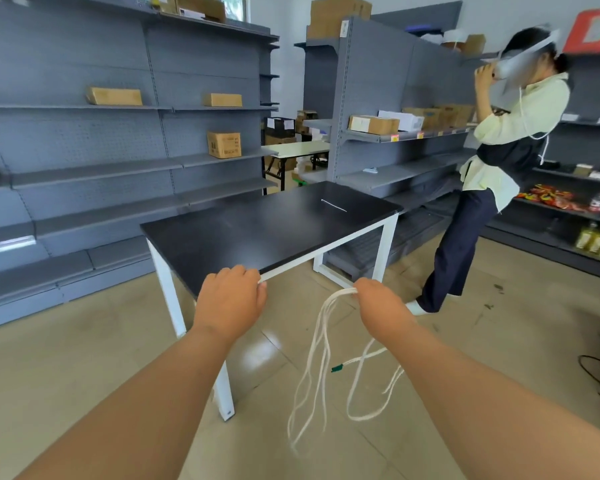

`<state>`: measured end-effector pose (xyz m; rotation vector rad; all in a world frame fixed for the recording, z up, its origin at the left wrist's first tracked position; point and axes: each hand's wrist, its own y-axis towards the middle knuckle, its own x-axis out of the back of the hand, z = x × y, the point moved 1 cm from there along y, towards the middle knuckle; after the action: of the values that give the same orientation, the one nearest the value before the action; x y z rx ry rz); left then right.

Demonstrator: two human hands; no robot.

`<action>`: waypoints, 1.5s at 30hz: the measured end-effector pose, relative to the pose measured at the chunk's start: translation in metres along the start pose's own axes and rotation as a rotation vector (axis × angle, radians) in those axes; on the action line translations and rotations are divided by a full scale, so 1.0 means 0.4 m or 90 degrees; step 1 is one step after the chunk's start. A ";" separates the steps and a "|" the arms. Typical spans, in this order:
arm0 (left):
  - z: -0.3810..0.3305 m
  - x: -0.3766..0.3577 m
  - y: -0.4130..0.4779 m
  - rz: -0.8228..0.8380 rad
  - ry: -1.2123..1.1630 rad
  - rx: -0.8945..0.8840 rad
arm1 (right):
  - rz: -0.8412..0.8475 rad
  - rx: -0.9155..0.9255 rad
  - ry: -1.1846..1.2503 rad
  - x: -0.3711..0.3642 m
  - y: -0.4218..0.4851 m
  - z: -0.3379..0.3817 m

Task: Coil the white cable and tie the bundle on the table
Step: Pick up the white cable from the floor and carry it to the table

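From my head camera, looking down: my right hand [381, 306] has its grip closed around the white cable [342, 292]. It holds a bunch of loops together at the top. The loops hang down from my fist toward the floor [84, 358], at about 5 o'clock from the worktop [257, 230]. None of the cable is on the worktop yet.

My left hand [229, 299] is at the near edge of the worktop, at 9 o'clock from my right hand. Its fingers are curled. I cannot tell if its grip holds a bit of cable or nothing.

The cable is thin, white and long. It looks a bit twisted, like string. The loops are not the same size, and some hang lower than others. One end has a small green tip [336, 368] that sticks out to the side.

I think the cable is light and very floppy. It will not break, but loops could slip out or get tangled. The best place to hold it is the top of the bunch, all the loops pinched together.

A thin white strip [333, 205] lies on the far side of the worktop, at 12 o'clock. It may be the tie for the bundle.
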<state>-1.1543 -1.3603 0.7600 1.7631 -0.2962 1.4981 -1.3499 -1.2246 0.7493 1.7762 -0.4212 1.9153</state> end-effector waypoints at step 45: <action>-0.097 -0.336 1.067 -0.073 0.118 0.257 | -0.056 0.360 0.162 0.175 1.368 -0.187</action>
<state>-1.4870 -1.6573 0.8118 1.8906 0.2141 1.7081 -1.7133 -1.6298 0.8666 1.7892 0.3174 2.3071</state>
